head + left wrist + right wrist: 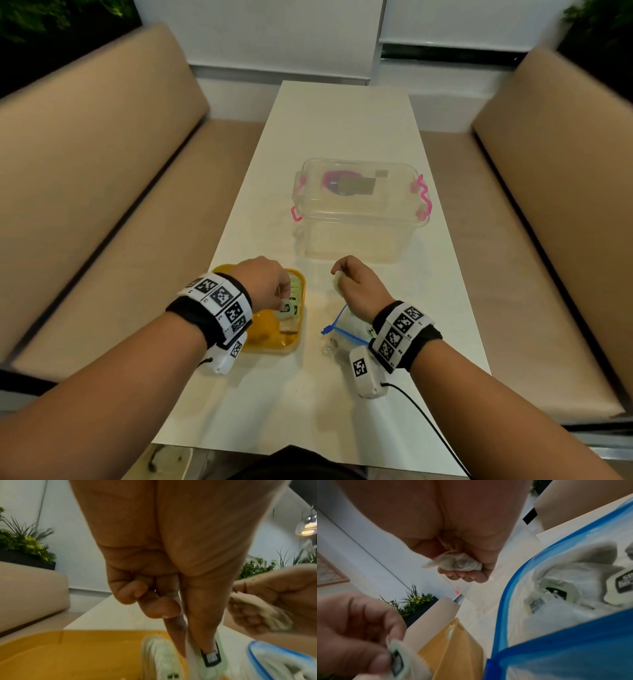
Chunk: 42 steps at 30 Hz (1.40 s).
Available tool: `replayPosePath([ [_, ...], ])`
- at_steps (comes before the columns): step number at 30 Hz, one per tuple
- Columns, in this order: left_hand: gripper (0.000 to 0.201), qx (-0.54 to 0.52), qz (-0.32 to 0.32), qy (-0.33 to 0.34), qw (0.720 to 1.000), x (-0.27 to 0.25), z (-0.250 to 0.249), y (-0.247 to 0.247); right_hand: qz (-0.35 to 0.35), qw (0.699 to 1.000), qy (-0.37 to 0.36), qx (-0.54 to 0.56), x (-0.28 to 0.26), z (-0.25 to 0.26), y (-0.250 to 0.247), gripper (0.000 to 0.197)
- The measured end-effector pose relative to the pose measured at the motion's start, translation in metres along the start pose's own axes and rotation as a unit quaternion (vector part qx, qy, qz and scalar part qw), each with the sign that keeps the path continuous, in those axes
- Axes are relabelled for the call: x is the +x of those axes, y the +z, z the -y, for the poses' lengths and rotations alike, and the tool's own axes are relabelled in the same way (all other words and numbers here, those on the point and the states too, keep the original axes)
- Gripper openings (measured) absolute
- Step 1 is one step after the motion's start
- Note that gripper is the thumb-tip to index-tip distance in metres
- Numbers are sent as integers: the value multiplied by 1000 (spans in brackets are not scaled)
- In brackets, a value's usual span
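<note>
Placing step under way
On the bench (342, 120), lower centre, yellow tray (270, 339) beside zip bag (346, 329); left hand (263, 281) pinches a green sachet (287, 306) over the tray, right hand (356, 284) clutches a crumpled pouch (337, 282). Likely next: lay the sachet flat.

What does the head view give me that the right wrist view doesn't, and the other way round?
Head only: the whole clear box, pink latches at both ends, and the marker wristbands. Right wrist only: black-labelled sachets inside the blue-rimmed bag. Both: the left hand pinching a pale green sachet over the yellow tray, the right hand gripping a crumpled pouch.
</note>
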<state>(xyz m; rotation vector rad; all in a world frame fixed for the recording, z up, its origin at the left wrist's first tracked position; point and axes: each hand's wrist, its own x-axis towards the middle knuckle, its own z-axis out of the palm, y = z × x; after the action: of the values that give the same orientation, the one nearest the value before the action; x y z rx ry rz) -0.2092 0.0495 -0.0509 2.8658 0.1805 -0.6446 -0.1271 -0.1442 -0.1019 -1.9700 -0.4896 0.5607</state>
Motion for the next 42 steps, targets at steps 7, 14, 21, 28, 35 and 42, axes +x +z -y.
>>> replayPosePath([
  [7,16,24,84,-11,996,27,-3,36,3,999,-9,-32,0,0,9,31],
  [14,15,28,65,-32,997,43,2,42,-9,1000,15,19,3,-3,16,15],
  [21,37,-128,-17,30,991,27,16,22,-7,999,17,27,5,-2,25,10],
  [28,18,-170,-92,55,980,16,13,15,0,998,-7,69,8,10,30,11],
  [35,14,-100,-7,-4,995,16,24,29,15,999,22,-33,17,1,41,13],
  [42,18,-11,86,-68,994,37,10,65,102,982,129,-89,12,2,58,45],
])
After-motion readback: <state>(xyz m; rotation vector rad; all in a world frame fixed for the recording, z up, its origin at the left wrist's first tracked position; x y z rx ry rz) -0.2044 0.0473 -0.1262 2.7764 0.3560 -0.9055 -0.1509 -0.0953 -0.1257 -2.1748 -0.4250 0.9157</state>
